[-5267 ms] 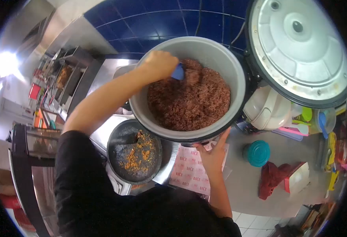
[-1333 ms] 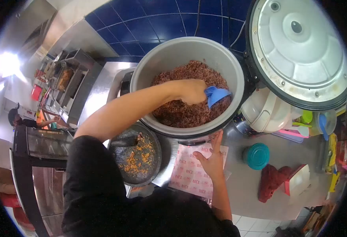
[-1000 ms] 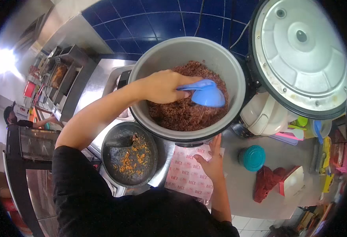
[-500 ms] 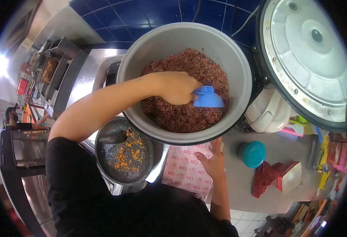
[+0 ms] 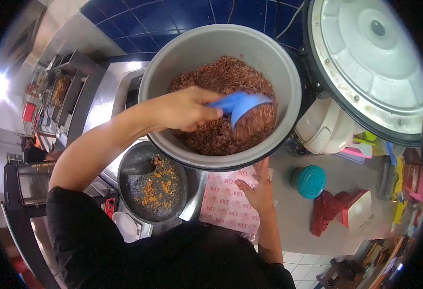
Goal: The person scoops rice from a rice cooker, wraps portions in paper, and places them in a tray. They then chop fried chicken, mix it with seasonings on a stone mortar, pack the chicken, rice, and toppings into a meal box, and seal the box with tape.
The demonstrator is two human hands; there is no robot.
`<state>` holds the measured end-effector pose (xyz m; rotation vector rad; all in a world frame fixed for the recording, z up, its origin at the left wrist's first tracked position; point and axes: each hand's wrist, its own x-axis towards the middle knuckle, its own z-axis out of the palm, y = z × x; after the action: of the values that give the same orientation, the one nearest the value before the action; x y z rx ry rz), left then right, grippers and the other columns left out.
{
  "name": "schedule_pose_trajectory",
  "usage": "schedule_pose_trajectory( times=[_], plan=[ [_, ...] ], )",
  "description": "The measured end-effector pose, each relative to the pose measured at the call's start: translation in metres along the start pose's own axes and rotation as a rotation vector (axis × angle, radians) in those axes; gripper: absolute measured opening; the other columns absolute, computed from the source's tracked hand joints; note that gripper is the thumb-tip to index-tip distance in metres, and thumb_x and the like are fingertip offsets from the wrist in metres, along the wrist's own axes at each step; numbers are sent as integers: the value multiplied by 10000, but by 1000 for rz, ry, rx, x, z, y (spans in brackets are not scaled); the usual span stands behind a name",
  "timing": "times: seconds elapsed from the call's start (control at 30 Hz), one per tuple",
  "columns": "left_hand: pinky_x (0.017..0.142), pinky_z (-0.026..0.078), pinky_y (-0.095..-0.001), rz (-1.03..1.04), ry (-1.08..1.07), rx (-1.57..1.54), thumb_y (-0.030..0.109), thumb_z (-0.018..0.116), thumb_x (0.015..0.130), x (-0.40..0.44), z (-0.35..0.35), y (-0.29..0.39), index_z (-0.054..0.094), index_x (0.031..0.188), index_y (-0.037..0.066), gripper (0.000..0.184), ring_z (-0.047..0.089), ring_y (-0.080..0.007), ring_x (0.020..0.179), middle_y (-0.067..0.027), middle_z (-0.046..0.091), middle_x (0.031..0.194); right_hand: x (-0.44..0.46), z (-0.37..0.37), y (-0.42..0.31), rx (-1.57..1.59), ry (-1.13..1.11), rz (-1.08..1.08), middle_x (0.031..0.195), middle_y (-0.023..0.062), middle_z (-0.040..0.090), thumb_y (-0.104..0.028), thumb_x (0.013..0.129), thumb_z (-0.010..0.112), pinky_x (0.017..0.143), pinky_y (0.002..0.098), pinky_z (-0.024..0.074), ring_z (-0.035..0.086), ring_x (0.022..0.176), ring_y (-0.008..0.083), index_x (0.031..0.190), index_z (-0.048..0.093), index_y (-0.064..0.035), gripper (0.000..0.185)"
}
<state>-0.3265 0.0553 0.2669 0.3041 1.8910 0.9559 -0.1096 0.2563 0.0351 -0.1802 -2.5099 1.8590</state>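
My left hand (image 5: 187, 108) is closed round the handle of a blue rice scoop (image 5: 243, 104) inside a big grey rice cooker pot (image 5: 156, 67). Reddish-brown cooked rice (image 5: 211, 77) partly fills the pot. The scoop is tilted, and blurred rice shows at its mouth; whether it is held or falling I cannot tell. Below the pot's front rim, my right hand (image 5: 259, 192) has its thumb spread and fingers stretched toward the pot, their tips partly hidden. It lies at the edge of pink printed wrapping paper (image 5: 223, 202), holding nothing visible.
A stone mortar (image 5: 125, 192) with orange paste stands left of the paper. The cooker's open lid (image 5: 365, 72) rises at right. On the steel counter are a teal-lidded tub (image 5: 311, 181), a dark red cloth (image 5: 324, 212) and a white-and-red box (image 5: 358, 209). Another person (image 5: 33, 153) is far left.
The scoop has turned from lying low on the rice to tilted, with rice at its mouth. My left hand has shifted left. The view has moved slightly, and a white dish shows at lower left.
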Motion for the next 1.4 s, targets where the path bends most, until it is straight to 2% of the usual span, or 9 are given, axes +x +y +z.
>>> schedule_pose_trajectory(
  times=[0.03,0.1,0.13,0.4,0.77,0.8,0.9,1.07,1.4],
  plan=[
    [499,424,-277,7,2,3,242,595,1022,4,2,-2,513,1471,118,473,522,-114,553,10,522,720,0,-1,-1,-3,4,-6,1586,307,328,-251,747,909,1062,476,502,442,1416,420,1632,-35,-113,1302],
    [573,538,-411,690,618,1046,229,616,987,14,11,-3,485,1504,183,535,675,-290,653,-114,663,812,1,0,-3,35,-1,16,1590,299,326,-245,740,910,1078,485,486,430,1421,431,1634,-27,-113,1302],
    [709,570,-514,488,532,1158,234,621,965,9,14,8,480,1501,222,555,697,-411,819,-199,707,947,2,-1,-3,34,-1,9,1590,299,326,-245,740,910,1078,485,486,430,1421,431,1634,-27,-113,1302],
    [838,544,-534,216,515,929,229,569,967,62,-22,6,571,1408,131,451,678,-473,920,-275,702,1049,1,-8,-1,5,-26,10,1601,284,313,-202,746,889,1147,415,424,389,1456,386,1633,12,-90,1252],
    [745,510,-444,-59,34,483,198,556,954,52,1,13,604,1311,-49,437,669,-317,776,-235,700,917,1,-5,1,39,-25,23,1597,293,316,-197,735,906,1144,435,423,380,1451,413,1632,0,-84,1280],
    [637,505,-414,75,40,566,194,559,966,51,3,10,600,1331,-24,428,630,-245,664,-172,671,850,1,-5,2,32,-20,27,1595,294,321,-198,735,908,1136,447,431,389,1446,416,1632,-2,-84,1283],
    [574,486,-370,-97,-61,389,195,553,981,34,8,13,589,1342,-7,415,588,-180,628,-105,614,796,1,-3,5,30,7,-22,1583,295,345,-214,733,913,1111,466,456,417,1430,416,1632,-8,-83,1293],
    [489,371,-270,-42,-51,338,178,534,1013,14,24,2,632,1257,64,287,466,-88,548,15,475,702,2,-3,-3,56,-14,0,1567,288,382,-231,734,915,1090,460,476,439,1416,417,1631,-10,-81,1297],
    [471,335,-245,-141,-87,146,187,536,1024,7,29,-1,613,1271,67,285,427,-73,556,42,443,711,2,-1,6,67,-31,12,1578,252,394,-227,734,917,1058,477,500,457,1416,376,1628,-52,-91,1325]
  ],
)
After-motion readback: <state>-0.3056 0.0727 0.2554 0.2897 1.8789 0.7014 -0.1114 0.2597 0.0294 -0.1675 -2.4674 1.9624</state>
